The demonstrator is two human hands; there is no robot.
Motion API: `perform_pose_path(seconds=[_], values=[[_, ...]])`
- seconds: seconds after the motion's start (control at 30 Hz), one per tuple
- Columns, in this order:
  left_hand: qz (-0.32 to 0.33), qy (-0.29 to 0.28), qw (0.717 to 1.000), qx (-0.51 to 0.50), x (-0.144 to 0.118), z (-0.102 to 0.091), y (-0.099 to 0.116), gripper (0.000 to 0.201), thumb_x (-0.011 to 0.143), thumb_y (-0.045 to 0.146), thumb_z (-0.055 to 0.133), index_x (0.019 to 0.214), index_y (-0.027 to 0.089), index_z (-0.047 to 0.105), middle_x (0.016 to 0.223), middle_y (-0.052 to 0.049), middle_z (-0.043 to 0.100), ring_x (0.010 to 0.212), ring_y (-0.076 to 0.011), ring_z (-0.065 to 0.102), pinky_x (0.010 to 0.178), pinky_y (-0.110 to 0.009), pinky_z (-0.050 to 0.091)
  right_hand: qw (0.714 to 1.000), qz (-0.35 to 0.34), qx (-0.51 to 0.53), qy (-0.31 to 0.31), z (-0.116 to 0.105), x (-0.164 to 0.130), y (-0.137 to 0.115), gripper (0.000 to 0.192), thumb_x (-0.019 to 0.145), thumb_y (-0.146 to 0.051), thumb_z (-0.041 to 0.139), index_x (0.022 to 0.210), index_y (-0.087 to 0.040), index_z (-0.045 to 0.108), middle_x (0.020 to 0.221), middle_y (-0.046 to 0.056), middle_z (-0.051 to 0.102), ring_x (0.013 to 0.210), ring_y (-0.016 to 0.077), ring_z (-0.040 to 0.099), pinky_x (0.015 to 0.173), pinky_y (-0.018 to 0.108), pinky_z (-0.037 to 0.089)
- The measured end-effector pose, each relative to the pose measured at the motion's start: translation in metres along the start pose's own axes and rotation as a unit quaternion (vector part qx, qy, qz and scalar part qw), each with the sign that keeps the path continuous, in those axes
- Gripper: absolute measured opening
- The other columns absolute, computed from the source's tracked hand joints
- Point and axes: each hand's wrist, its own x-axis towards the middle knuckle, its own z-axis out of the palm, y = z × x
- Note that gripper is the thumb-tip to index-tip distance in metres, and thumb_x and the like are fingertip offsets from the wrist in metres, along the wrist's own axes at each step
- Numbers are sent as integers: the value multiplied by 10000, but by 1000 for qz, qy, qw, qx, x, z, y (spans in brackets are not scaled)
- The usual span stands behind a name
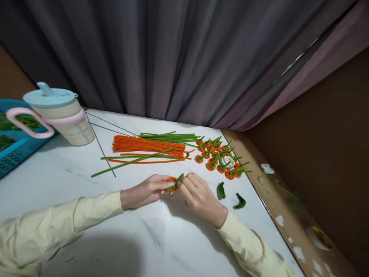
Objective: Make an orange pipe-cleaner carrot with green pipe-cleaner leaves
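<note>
My left hand point(144, 191) and my right hand point(198, 196) meet on the white marble table point(86, 215), both pinching one small orange pipe-cleaner flower point(172, 184) with a green stem sticking up to the right. Both sleeves are pale yellow. Beyond the hands lies a bundle of orange pipe cleaners point(148, 146) and a bundle of green pipe cleaners point(168, 137). A pile of finished orange flowers point(219, 157) with green stems sits at the right, with a white tape roll point(229, 161) among them.
Two curled green pieces point(221, 190) point(240, 201) lie right of my right hand. A lidded cup with a pink handle point(57, 113) stands back left beside a blue basket point(13, 142). A grey curtain point(184, 57) hangs behind; the table's right edge meets a brown cardboard surface point(288, 215).
</note>
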Motion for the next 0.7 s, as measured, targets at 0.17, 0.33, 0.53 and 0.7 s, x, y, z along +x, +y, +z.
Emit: perform_pose_path(seconds=[0.17,0.33,0.53,0.7], values=[[21,0,998,62,-2,1,1,151,782,268,668,848,132,663,832,-35,574,777,-134,512,754,-243,414,997,55,53,-12,-2,-1,-1,241,803,-4,313,726,-172,468,662,43,429,629,184,351,564,293,301],[39,-1,987,159,-4,-2,0,232,820,341,615,927,138,653,872,-58,589,790,-161,531,755,-275,422,979,100,175,-33,-3,-1,3,207,699,-4,340,753,-192,408,675,31,424,622,177,350,545,278,288],[101,-1,953,286,-9,3,6,213,862,328,549,911,143,642,826,-44,567,779,-161,495,720,-260,407,951,130,279,-36,-3,-2,2,186,728,-20,352,781,-195,391,703,29,455,629,160,388,555,260,334],[110,4,947,302,-13,6,8,229,862,331,536,960,152,639,870,-54,569,811,-176,494,720,-269,402,932,164,319,-47,-12,-3,4,145,881,-100,352,812,-180,450,746,43,505,651,151,444,576,256,365]])
